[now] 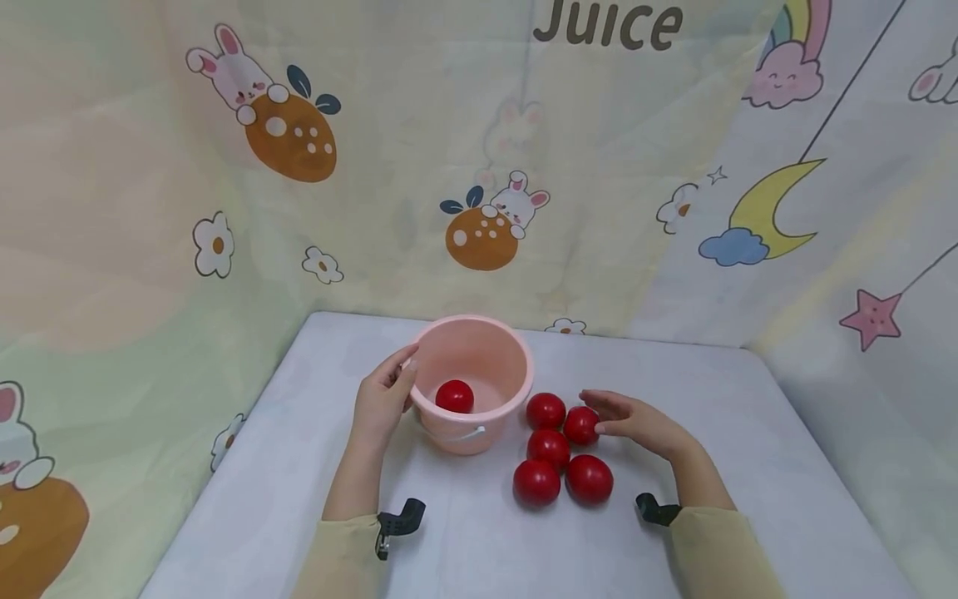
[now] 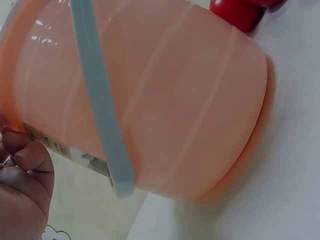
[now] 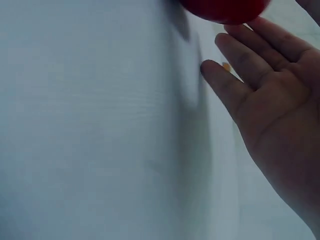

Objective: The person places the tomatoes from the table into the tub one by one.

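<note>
Left hand (image 1: 383, 398): forearm reached forward over the white table (image 1: 299, 466), hand upright against the left outer wall of the pink bucket (image 1: 473, 366). Fingers were curled at the rim, thumb tip pressed to the wall by a label (image 2: 55, 146), gripping the bucket's side.

Right hand (image 1: 636, 420): forearm angled in from the right, hand low over the table with its palm turned toward the balls. Fingers were straight and together, holding nothing; fingertips touched the red ball (image 1: 580, 424) nearest them.

Pink bucket: stood upright on the table, pale handle (image 1: 467, 434) hanging down its near side. One red ball (image 1: 454, 396) lay inside.

Loose balls: five in a tight cluster on the table, just right of the bucket, several touching one another.

Backdrop: printed curtain (image 1: 479, 166) with rabbits.
</note>
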Demonstrator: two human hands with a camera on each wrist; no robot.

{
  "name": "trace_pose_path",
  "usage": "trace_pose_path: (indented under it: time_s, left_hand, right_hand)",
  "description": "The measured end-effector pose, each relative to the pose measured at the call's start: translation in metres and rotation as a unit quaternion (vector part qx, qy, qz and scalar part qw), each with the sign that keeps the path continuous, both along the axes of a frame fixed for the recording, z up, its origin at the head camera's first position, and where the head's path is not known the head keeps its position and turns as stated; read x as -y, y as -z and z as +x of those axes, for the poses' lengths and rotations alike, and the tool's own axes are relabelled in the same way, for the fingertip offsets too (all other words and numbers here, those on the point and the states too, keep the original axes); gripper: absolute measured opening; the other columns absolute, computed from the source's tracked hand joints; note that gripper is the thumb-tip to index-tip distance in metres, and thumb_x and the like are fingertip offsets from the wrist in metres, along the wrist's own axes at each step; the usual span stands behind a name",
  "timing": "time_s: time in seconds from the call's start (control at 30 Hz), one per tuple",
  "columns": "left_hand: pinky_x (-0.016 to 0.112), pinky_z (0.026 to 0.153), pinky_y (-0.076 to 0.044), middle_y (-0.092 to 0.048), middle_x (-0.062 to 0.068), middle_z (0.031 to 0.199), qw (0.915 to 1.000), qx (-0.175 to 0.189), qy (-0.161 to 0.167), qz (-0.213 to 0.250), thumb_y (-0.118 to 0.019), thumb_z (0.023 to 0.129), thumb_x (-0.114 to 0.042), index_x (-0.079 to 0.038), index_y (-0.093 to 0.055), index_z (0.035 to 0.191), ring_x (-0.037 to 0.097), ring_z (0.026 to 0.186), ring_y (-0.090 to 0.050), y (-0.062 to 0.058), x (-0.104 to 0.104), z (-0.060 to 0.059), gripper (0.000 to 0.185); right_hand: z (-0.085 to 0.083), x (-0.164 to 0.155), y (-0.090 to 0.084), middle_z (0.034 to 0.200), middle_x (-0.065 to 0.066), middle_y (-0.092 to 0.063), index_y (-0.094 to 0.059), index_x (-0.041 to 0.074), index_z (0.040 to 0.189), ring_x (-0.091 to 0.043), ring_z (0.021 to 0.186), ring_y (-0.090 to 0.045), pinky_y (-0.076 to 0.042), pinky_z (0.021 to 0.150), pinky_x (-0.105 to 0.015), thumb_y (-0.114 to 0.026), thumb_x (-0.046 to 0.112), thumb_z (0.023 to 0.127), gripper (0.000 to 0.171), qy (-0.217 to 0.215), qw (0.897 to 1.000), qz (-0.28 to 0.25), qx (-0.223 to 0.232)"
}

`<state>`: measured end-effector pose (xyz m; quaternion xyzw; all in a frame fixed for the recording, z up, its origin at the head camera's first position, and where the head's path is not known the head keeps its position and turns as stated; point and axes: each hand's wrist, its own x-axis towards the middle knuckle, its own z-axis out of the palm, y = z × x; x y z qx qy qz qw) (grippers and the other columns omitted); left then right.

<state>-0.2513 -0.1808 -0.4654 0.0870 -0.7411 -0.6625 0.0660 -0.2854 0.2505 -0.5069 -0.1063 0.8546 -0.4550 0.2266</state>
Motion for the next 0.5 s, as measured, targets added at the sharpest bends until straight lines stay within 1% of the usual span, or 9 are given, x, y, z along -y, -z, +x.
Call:
trace_pose_path:
  time_s: [0.1, 0.17, 0.3, 0.4, 0.5]
  left_hand:
    - [0.021, 0.056, -0.046, -0.049, 0.006, 0.085, 1.0, 0.001, 0.001, 0.002, -0.063, 0.096, -0.038, -0.041, -0.064, 0.126, 0.018, 0.063, -0.051, 0.002, 0.0, 0.0, 0.03]
    - [0.021, 0.056, -0.046, -0.049, 0.005, 0.085, 1.0, 0.003, 0.002, 0.001, -0.063, 0.096, -0.04, -0.041, -0.064, 0.126, 0.017, 0.063, -0.051, 0.002, 0.0, -0.001, 0.031]
    - [0.02, 0.056, -0.046, -0.049, 0.005, 0.085, 1.0, -0.006, 0.001, -0.003, -0.062, 0.096, -0.041, -0.041, -0.065, 0.126, 0.017, 0.063, -0.051, 0.002, 0.0, 0.0, 0.03]
    - [0.02, 0.056, -0.045, -0.049, 0.006, 0.083, 0.9998, -0.02, 0.002, -0.004, -0.062, 0.096, -0.04, -0.041, -0.065, 0.126, 0.017, 0.061, -0.049, 0.002, 0.0, 0.001, 0.03]
    - [0.02, 0.056, -0.045, -0.049, 0.006, 0.082, 0.9996, -0.026, 0.003, -0.004, -0.062, 0.096, -0.043, -0.041, -0.065, 0.126, 0.016, 0.061, -0.049, 0.002, -0.001, 0.003, 0.03]
  right_hand:
    - [0.005, 0.001, 0.011, 0.152, -0.003, -0.045, -0.045, 0.03, 0.147, -0.033, 0.142, -0.04, -0.048, 0.103, -0.051, -0.08, 0.04, 0.078, 0.078, 0.005, 1.0, -0.006, 0.004]
    - [0.009, 0.002, 0.015, 0.15, -0.004, -0.047, -0.046, 0.032, 0.146, -0.033, 0.14, -0.042, -0.05, 0.101, -0.05, -0.082, 0.04, 0.077, 0.078, 0.009, 1.0, -0.003, 0.005]
    - [0.012, 0.004, 0.018, 0.146, -0.005, -0.05, -0.049, 0.033, 0.144, -0.033, 0.135, -0.045, -0.051, 0.098, -0.051, -0.082, 0.041, 0.076, 0.075, 0.018, 1.0, 0.004, 0.003]
    - [0.012, 0.004, 0.019, 0.144, -0.005, -0.053, -0.052, 0.034, 0.142, -0.032, 0.134, -0.047, -0.05, 0.098, -0.052, -0.082, 0.041, 0.076, 0.072, 0.026, 1.0, 0.008, 0.0]
    - [0.011, 0.002, 0.022, 0.143, -0.005, -0.054, -0.053, 0.035, 0.141, -0.031, 0.133, -0.048, -0.05, 0.098, -0.053, -0.082, 0.042, 0.076, 0.071, 0.033, 0.999, 0.009, -0.002]
